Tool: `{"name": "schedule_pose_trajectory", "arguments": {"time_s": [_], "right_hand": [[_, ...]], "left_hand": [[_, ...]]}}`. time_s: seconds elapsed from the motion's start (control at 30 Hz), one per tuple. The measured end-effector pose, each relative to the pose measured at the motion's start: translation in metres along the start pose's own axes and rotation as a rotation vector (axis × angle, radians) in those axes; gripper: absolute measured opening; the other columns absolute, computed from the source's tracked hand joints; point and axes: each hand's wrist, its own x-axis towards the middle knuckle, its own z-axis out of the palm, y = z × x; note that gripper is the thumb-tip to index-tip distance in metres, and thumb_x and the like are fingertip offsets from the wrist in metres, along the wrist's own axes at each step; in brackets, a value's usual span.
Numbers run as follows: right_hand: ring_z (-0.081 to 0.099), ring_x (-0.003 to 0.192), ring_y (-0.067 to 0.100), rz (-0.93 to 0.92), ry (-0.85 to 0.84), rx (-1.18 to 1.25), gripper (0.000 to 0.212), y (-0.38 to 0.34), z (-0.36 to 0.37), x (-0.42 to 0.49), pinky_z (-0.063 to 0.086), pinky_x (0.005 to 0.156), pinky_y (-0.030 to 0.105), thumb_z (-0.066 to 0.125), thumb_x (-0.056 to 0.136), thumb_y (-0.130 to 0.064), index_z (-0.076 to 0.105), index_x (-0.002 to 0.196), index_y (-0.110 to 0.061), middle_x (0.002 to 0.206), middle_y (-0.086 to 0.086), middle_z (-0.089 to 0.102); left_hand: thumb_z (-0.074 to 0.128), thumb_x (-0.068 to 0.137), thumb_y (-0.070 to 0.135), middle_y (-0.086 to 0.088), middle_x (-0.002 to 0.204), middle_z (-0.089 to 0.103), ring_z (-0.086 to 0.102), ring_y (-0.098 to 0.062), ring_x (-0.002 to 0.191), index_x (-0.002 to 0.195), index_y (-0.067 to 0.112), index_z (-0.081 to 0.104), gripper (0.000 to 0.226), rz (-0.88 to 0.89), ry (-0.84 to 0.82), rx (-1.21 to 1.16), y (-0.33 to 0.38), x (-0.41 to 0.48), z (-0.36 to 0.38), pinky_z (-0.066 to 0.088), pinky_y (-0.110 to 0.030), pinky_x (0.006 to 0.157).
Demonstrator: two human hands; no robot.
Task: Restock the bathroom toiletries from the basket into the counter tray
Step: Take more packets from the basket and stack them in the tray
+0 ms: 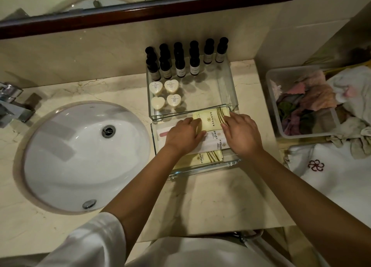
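Note:
Two clear glass trays stand on the marble counter. The far tray holds several dark-capped bottles along the back and several heart-shaped soaps. The near tray holds flat packets: a yellow packet at its far end, white packets in the middle, another yellow packet at the front. My left hand and my right hand press flat on either side of the far yellow packet, fingers touching its edges.
A white round sink fills the counter's left side, with a chrome tap at the far left. A clear plastic tub of coloured cloths sits right of the trays. White towels lie below it. A dark-framed mirror hangs behind.

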Motion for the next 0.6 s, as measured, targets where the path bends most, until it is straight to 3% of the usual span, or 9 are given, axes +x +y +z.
{"name": "schedule_pose_trajectory", "arguments": {"time_s": [0.17, 0.3, 0.4, 0.6], "right_hand": [[0.049, 0.102, 0.025, 0.024, 0.065, 0.08, 0.034, 0.0, -0.003, -0.026, 0.042, 0.085, 0.034, 0.056, 0.087, -0.024, 0.057, 0.116, -0.007, 0.109, 0.01, 0.057], [0.043, 0.104, 0.02, -0.034, -0.005, 0.041, 0.056, 0.002, 0.004, -0.049, 0.041, 0.088, 0.031, 0.066, 0.074, -0.016, 0.049, 0.127, -0.013, 0.116, 0.005, 0.051], [0.046, 0.106, 0.025, -0.122, -0.04, -0.089, 0.067, 0.003, 0.01, -0.048, 0.042, 0.089, 0.035, 0.073, 0.067, -0.009, 0.048, 0.129, -0.012, 0.12, 0.008, 0.052], [0.057, 0.088, 0.028, -0.259, 0.082, -0.214, 0.065, 0.011, 0.02, -0.038, 0.047, 0.078, 0.035, 0.079, 0.059, -0.001, 0.053, 0.117, -0.006, 0.101, 0.012, 0.062]], "left_hand": [[0.054, 0.086, 0.056, 0.002, 0.142, 0.042, 0.042, -0.02, 0.127, 0.141, 0.025, 0.036, 0.066, 0.02, -0.066, 0.001, -0.018, -0.022, -0.011, 0.043, -0.036, 0.095], [0.064, 0.079, 0.055, 0.005, 0.15, 0.031, 0.031, -0.018, 0.136, 0.143, 0.028, 0.031, 0.077, 0.051, -0.19, 0.104, -0.036, -0.045, -0.01, 0.041, -0.036, 0.1], [0.063, 0.082, 0.047, 0.003, 0.145, 0.038, 0.035, -0.02, 0.132, 0.143, 0.027, 0.032, 0.072, 0.09, -0.148, 0.166, -0.041, -0.051, -0.002, 0.043, -0.034, 0.097], [0.056, 0.087, 0.041, 0.0, 0.139, 0.045, 0.044, -0.022, 0.124, 0.143, 0.025, 0.032, 0.063, 0.12, -0.07, 0.237, -0.04, -0.05, 0.008, 0.043, -0.032, 0.094]]}}
